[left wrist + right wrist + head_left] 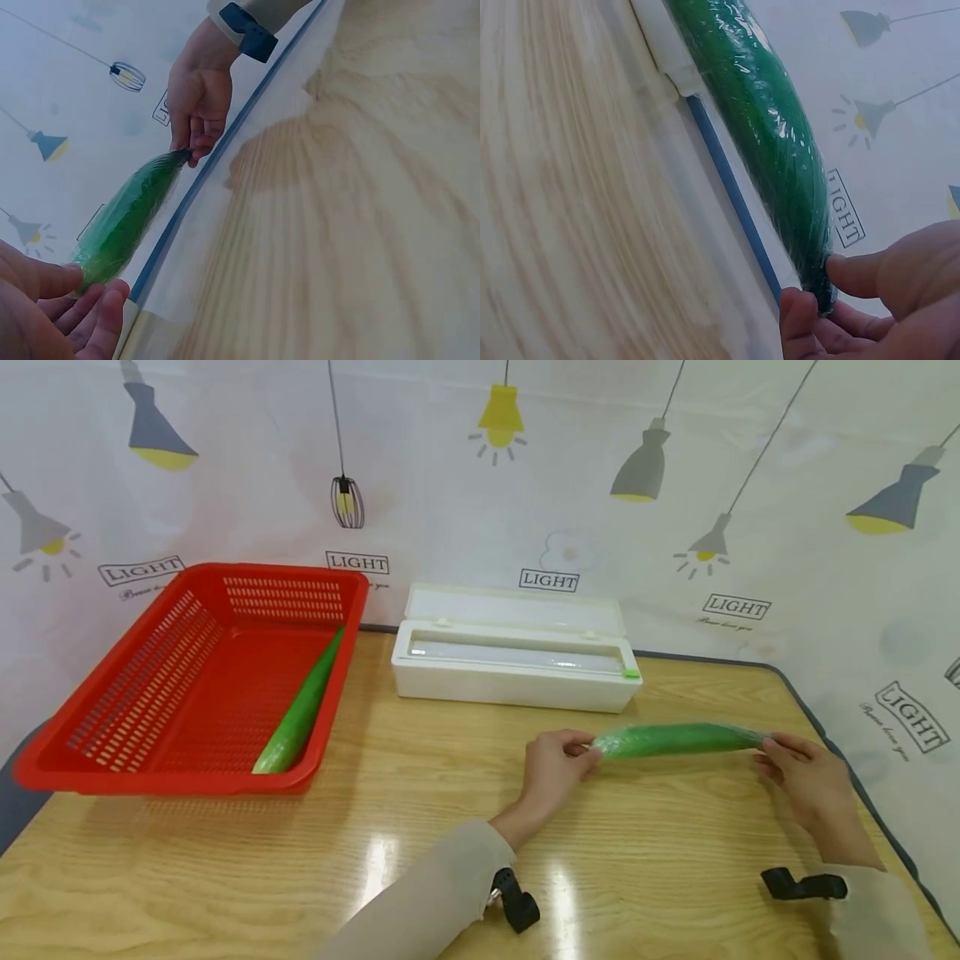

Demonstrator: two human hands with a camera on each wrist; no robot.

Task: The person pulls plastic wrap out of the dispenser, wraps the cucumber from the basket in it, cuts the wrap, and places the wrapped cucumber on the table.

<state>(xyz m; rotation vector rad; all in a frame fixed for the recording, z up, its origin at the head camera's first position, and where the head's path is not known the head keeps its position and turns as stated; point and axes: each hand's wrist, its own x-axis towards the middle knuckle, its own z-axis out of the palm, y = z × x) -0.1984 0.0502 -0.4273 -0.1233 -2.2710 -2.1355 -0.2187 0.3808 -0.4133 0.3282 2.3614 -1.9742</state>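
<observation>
A long green cucumber (675, 740) in clear plastic wrap is held up level over the table's right half, between both hands. My left hand (557, 764) pinches its paler left end between thumb and fingers. At the darker right end, my right hand (813, 777) pinches the tapered tip. Wrinkled, shiny film covers the cucumber (757, 120) in the right wrist view, bunched at the tip under the thumb. Seen from the left wrist, the cucumber (131, 214) stretches from the left fingertips across to the other hand.
A white cling film box (517, 685) stands behind the cucumber with its lid raised and a film roll inside. To the left, a red plastic basket (341, 693) holds another cucumber (303, 710). A lamp-patterned sheet (450, 468) hangs behind the wooden table (262, 877).
</observation>
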